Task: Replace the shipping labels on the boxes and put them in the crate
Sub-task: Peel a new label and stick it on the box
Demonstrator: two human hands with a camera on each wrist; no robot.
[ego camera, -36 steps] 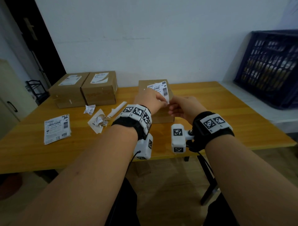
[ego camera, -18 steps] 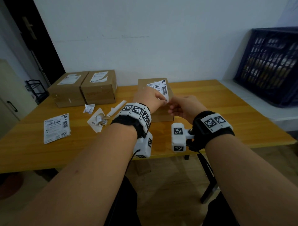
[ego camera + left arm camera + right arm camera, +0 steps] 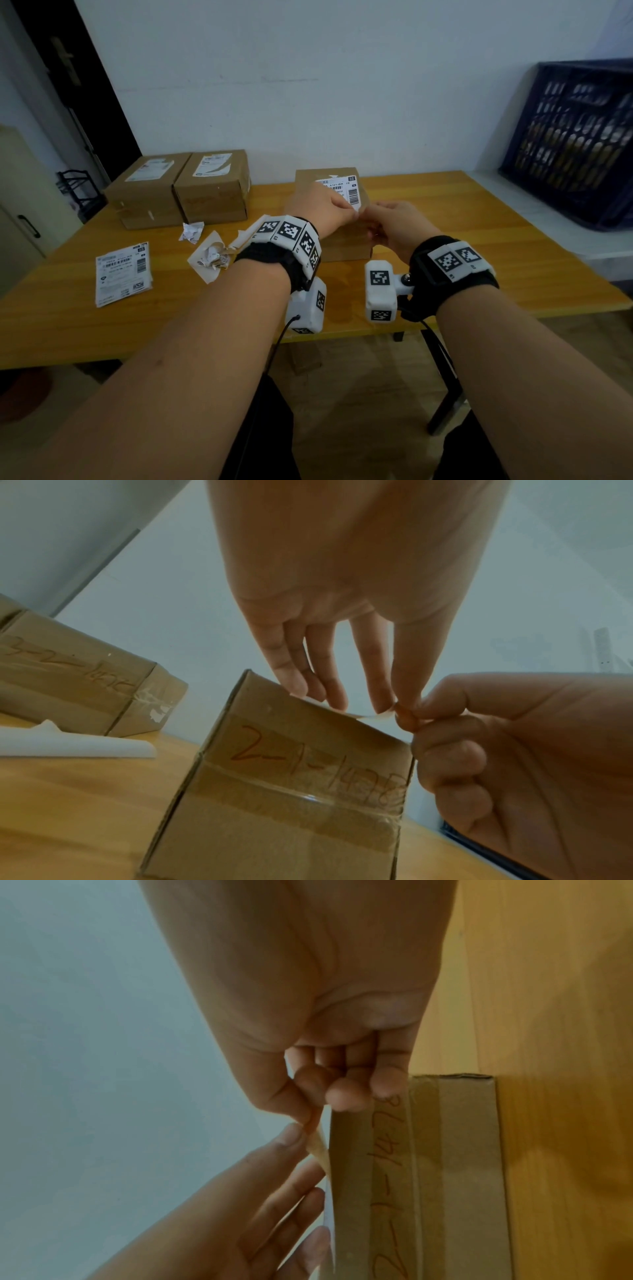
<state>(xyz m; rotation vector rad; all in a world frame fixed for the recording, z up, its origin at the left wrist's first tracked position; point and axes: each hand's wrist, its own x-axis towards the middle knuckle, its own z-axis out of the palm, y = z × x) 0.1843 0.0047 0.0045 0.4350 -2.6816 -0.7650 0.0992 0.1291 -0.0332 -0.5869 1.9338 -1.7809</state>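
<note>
A brown cardboard box point(image 3: 346, 248) marked in red pen point(image 3: 291, 791) stands mid-table. A white barcode label point(image 3: 346, 189) lies on its top, with its near corner lifted off the edge point(image 3: 320, 1148). My left hand point(image 3: 322, 212) pinches that corner between thumb and forefinger point(image 3: 394, 707), while its other fingers rest on the label. My right hand point(image 3: 394, 222) pinches the same corner from the right point(image 3: 407, 718), its remaining fingers curled. The dark blue crate point(image 3: 575, 144) stands on a ledge at the far right.
Two more taped boxes point(image 3: 147, 195) point(image 3: 212, 192) with labels sit at the table's back left. A loose label sheet point(image 3: 123, 274) lies front left. Crumpled paper scraps point(image 3: 212, 257) and a rolled strip point(image 3: 78, 746) lie between them and the box.
Both hands stay pinched on the label's near corner above the box. Nothing else has visibly moved.
</note>
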